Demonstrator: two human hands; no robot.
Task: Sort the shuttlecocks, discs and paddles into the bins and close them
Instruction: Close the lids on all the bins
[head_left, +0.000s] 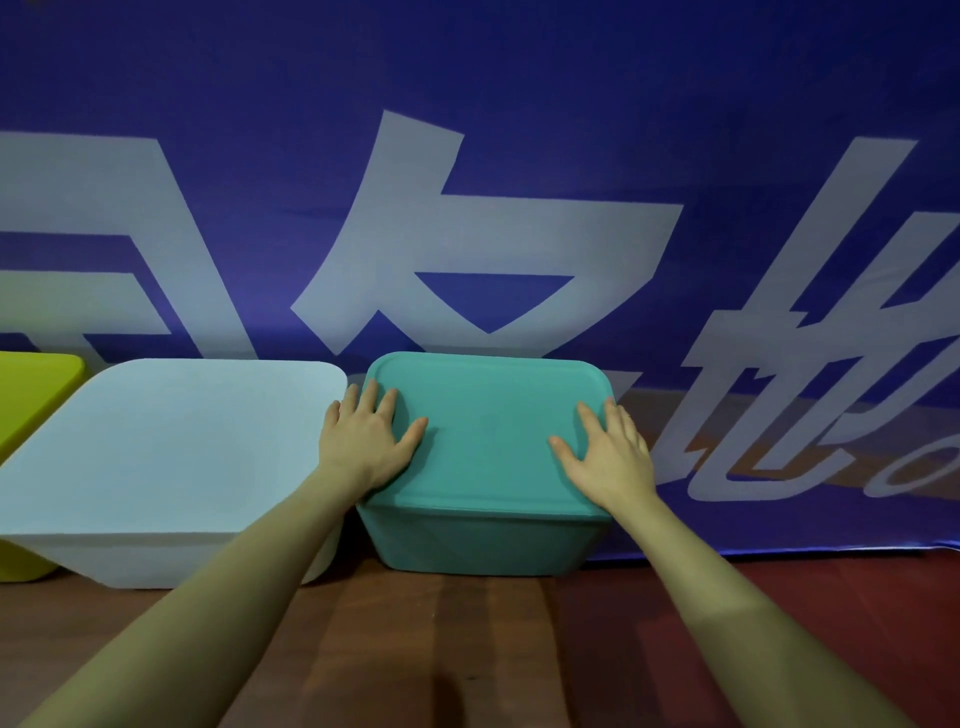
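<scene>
The teal bin (483, 540) sits on a dark reddish wooden surface (467, 649), its teal lid (488, 426) already on top. Both hands lie flat on that lid, fingers spread and gripping nothing: the left hand (366, 444) on the lid's left edge, the right hand (610, 454) on its right edge. Just left of the teal bin stands a pale blue bin (171, 457) with its lid on, the two nearly touching. Farther left of it, a yellow-green bin (31, 395) is cut off by the view's edge. Behind the teal bin hangs a blue banner (519, 104) with large pale characters, its lower hem draping onto the surface to the bin's right.
</scene>
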